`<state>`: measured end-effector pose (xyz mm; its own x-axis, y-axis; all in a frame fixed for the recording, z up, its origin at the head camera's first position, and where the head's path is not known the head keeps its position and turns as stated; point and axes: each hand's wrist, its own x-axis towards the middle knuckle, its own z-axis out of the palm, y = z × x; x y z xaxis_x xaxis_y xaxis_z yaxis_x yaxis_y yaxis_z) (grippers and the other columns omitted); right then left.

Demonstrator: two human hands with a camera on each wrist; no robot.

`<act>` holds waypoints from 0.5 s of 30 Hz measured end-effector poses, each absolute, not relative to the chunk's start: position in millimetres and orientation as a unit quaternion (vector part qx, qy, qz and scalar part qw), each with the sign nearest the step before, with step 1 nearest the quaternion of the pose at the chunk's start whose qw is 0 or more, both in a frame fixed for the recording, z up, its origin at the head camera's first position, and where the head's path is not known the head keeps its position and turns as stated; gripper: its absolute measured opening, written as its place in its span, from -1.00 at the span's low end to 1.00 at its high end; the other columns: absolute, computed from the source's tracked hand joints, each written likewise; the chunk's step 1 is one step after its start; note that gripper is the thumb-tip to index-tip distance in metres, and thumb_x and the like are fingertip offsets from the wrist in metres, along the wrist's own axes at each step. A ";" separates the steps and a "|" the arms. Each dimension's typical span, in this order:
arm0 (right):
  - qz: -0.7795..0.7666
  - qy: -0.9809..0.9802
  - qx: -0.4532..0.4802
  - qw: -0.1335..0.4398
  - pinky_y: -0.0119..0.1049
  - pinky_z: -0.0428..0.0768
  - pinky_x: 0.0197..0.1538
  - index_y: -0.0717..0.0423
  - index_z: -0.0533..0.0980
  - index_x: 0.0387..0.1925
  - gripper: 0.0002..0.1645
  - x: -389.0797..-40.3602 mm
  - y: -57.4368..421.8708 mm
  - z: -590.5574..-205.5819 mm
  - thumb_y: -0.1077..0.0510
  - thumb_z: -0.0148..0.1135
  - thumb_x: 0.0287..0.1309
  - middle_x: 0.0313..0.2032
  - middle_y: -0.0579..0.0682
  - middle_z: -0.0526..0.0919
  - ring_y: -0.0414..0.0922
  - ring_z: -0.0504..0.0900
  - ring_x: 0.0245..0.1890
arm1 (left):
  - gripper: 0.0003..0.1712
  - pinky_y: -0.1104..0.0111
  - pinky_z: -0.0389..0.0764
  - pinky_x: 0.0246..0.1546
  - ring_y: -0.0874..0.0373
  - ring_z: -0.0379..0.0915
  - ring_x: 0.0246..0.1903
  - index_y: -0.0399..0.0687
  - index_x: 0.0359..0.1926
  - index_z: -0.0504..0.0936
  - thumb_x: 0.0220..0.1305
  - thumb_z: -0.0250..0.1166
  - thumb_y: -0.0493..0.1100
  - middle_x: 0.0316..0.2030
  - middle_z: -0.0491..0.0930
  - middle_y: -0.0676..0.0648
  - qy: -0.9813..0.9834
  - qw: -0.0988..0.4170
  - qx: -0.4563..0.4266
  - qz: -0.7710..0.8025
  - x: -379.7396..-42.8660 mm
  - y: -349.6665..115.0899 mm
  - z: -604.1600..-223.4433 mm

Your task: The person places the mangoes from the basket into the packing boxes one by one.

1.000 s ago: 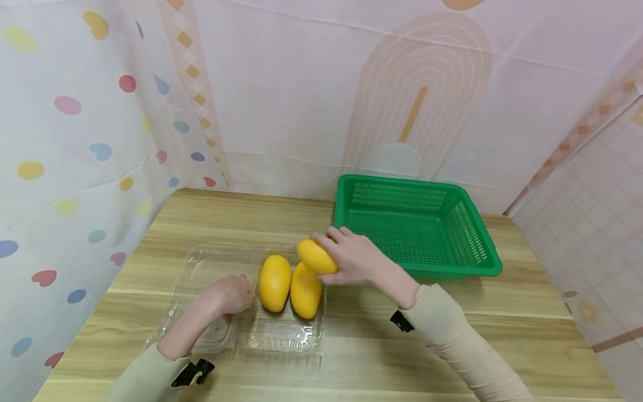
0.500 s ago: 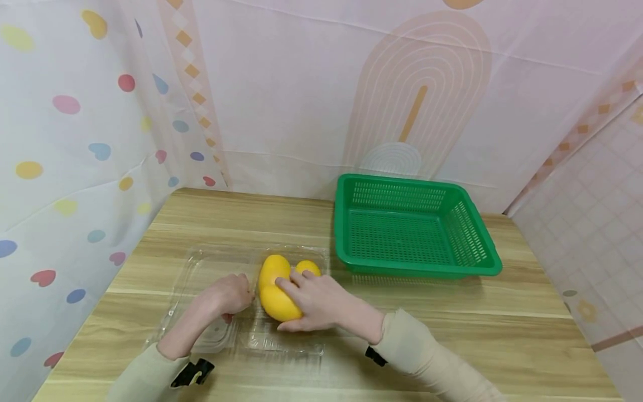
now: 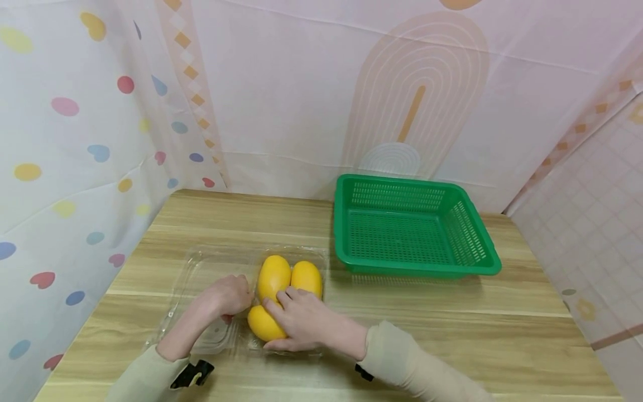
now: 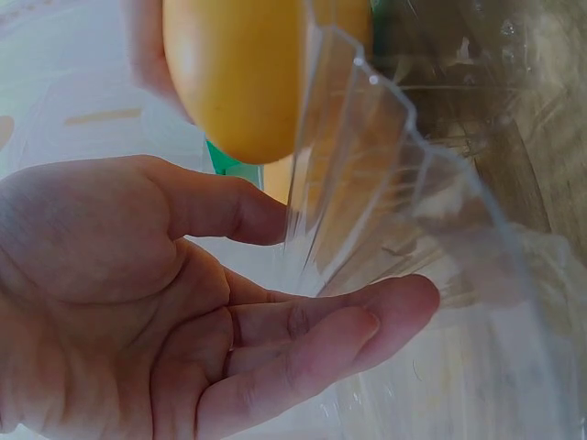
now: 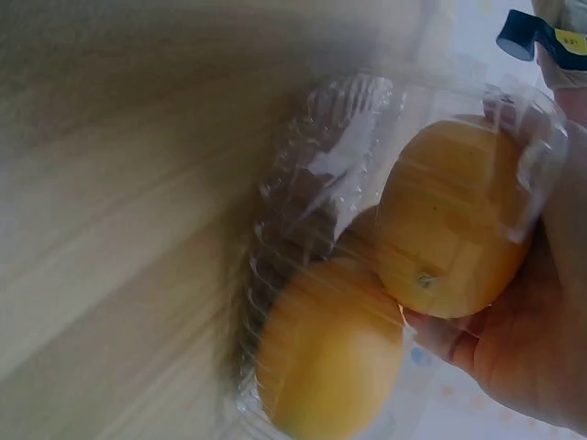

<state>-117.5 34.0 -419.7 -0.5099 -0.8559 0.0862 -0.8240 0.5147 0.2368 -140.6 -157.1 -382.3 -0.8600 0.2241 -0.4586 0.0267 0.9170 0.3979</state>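
My right hand (image 3: 307, 322) grips a yellow mango (image 3: 264, 324) at the near part of the clear plastic clamshell box (image 3: 213, 336). Behind it, two more mangoes lie side by side in the box's right half: a left mango (image 3: 274, 273) and a right mango (image 3: 307, 277). In the right wrist view the held mango (image 5: 449, 225) shows through the clear wall. My left hand (image 3: 232, 294) pinches the plastic edge between the box's two halves. The left wrist view shows the thumb and fingers (image 4: 303, 362) on either side of that clear plastic (image 4: 440, 202).
A green perforated basket (image 3: 417, 269) stands at the back right of the wooden table (image 3: 432, 340). Printed curtains (image 3: 281, 100) hang behind the table and along both sides.
My right hand has brought the mango from above the box's far right corner leftward, down and nearer to me, beside the other two. My left hand keeps its place on the plastic edge.
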 end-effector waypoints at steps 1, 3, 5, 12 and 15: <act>-0.080 -0.866 0.485 0.090 -0.45 0.47 -0.32 -0.05 0.30 0.21 -0.14 -117.2 33.3 -420.7 -0.54 -0.12 0.13 -0.21 -0.12 0.50 -0.19 0.50 -0.24 | -0.80 0.44 0.50 -0.78 0.10 0.53 -0.78 -0.40 -0.32 0.47 0.23 0.02 -0.27 -0.60 0.47 -0.16 0.945 0.257 0.065 0.192 -140.7 -157.0 -382.4; -0.075 -0.869 0.483 0.080 -0.46 0.45 -0.30 -0.04 0.30 0.20 -0.16 -116.5 31.9 -422.5 -0.53 -0.14 0.15 -0.22 -0.13 0.48 -0.20 0.48 -0.25 | -0.76 0.44 0.49 -0.78 0.10 0.53 -0.79 -0.46 -0.26 0.45 0.25 0.02 -0.27 -0.60 0.47 -0.16 0.945 0.257 0.065 0.192 -140.9 -156.9 -382.5; -0.069 -0.871 0.481 0.069 -0.46 0.45 -0.27 -0.04 0.30 0.21 -0.16 -116.0 30.7 -423.9 -0.53 -0.15 0.16 -0.22 -0.13 0.47 -0.21 0.46 -0.25 | -0.72 0.45 0.48 -0.78 0.10 0.53 -0.78 -0.51 -0.21 0.44 0.26 0.02 -0.27 -0.60 0.47 -0.16 0.945 0.257 0.065 0.192 -141.1 -156.9 -382.7; -0.057 -0.876 0.477 0.032 -0.46 0.45 -0.19 -0.15 0.24 0.29 -0.25 -116.4 29.6 -426.9 -0.46 -0.19 0.24 -0.21 -0.15 0.44 -0.23 0.42 -0.24 | -0.78 0.47 0.45 -0.78 0.11 0.52 -0.78 -0.42 -0.29 0.47 0.27 0.03 -0.26 -0.61 0.47 -0.15 0.946 0.254 0.068 0.191 -140.8 -157.4 -384.0; -0.060 -0.874 0.481 0.025 -0.46 0.46 -0.17 -0.19 0.23 0.32 -0.30 -117.3 30.0 -427.1 -0.41 -0.23 0.29 -0.19 -0.16 0.45 -0.24 0.42 -0.21 | -0.77 0.48 0.44 -0.78 0.11 0.52 -0.78 -0.43 -0.27 0.47 0.28 0.02 -0.26 -0.61 0.46 -0.14 0.946 0.254 0.069 0.191 -140.6 -157.8 -384.0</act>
<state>-117.3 30.0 -427.1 -0.5365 -0.8438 -0.0142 -0.8377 0.5304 0.1297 -140.6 -157.8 -384.0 -0.8617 0.2267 -0.4540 0.0332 0.9179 0.3954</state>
